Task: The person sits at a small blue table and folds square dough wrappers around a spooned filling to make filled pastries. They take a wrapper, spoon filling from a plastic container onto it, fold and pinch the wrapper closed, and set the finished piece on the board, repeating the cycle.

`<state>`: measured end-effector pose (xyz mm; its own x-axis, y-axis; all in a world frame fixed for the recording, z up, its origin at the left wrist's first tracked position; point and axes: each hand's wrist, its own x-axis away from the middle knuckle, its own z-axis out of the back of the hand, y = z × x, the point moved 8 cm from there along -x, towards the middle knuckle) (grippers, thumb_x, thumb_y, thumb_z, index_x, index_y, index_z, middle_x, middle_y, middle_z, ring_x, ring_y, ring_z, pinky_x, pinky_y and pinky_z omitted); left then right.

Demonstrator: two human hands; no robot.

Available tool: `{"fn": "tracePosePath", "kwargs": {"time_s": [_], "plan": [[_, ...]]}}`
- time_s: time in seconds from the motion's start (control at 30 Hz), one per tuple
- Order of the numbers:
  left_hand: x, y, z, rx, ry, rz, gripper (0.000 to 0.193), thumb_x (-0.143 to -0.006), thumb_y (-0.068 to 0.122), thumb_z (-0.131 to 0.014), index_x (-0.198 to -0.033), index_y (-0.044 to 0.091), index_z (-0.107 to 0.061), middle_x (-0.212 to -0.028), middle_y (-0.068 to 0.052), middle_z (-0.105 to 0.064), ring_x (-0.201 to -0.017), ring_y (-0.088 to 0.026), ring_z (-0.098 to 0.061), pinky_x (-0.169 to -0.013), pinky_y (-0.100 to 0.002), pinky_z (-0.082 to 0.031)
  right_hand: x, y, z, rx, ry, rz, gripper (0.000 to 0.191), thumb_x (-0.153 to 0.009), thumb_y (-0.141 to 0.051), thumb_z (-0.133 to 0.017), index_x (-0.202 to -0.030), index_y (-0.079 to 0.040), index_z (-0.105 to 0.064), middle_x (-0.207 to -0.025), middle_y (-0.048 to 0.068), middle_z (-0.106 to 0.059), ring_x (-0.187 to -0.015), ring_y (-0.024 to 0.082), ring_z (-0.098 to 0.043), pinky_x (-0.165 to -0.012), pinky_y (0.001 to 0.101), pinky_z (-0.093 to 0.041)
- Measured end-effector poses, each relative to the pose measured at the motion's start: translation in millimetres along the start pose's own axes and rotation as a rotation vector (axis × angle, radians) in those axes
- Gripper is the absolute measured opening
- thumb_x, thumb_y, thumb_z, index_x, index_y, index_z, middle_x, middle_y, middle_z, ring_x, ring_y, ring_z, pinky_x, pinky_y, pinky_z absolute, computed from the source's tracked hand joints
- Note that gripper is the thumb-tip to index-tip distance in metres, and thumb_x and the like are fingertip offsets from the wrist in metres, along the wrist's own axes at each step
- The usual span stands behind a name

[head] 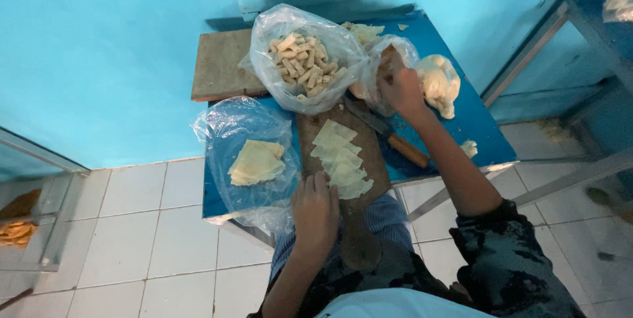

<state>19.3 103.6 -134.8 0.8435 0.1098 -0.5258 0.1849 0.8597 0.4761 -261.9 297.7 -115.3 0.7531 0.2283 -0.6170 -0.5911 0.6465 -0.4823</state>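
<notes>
On the wooden board (369, 153), thin wrapper sheets (339, 160) lie overlapped, likely limp and easily torn, best lifted by an edge. Left hand (315, 211) rests loosely curled at their near end, grasping nothing; right hand (397, 87) digs into a plastic bag (386, 51), fingers hidden, so I cannot tell its grip.
</notes>
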Motion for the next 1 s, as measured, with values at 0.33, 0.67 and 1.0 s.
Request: {"fn": "tracePosePath", "kwargs": {"time_s": [0.33, 0.67, 1.0], "plan": [[0.5, -10.3, -9.0, -0.042, -0.057, 0.075, 0.019, -0.087, 0.014, -0.069, -0.102, 0.003, -0.064, -0.097, -0.015, -0.062, -0.096, -0.035, -0.06, -0.082, -0.048, -0.048, -15.6, -7.2, -0.1, 0.136, 0.051, -0.059, 0.046, -0.087, -0.004, -0.069, -0.126, 0.0, -0.045, -0.082, 0.028, -0.068, -0.075, 0.051, -0.066, -0.063, 0.0589, -0.051], [2.7, -11.1, -5.4, -0.124, -0.026, 0.088, 0.021, -0.086, 0.014, -0.071, -0.1, 0.002, -0.061, -0.1, -0.016, -0.06, -0.097, -0.038, -0.058, -0.083, -0.049, -0.048, -10.2, -34.3, 16.0, -0.023, 0.313, 0.253, 0.065, -0.085, 0.012, -0.068, -0.135, 0.009, -0.025, -0.085, 0.019, -0.072, -0.071, 0.037, -0.072, -0.059, 0.0414, -0.055], [-1.6, -5.1, -2.4, 0.124, -0.037, 0.039, 0.019, -0.089, 0.006, -0.065, -0.106, 0.0, -0.059, -0.102, -0.018, -0.065, -0.096, -0.038, -0.062, -0.079, -0.048, -0.051, -7.3, 38.6, 21.6, -0.615, 0.143, -0.343, 0.053, -0.089, 0.013, -0.066, -0.122, -0.006, -0.029, -0.087, 0.014, -0.065, -0.07, 0.026, -0.073, -0.054, 0.0397, -0.061]]}}
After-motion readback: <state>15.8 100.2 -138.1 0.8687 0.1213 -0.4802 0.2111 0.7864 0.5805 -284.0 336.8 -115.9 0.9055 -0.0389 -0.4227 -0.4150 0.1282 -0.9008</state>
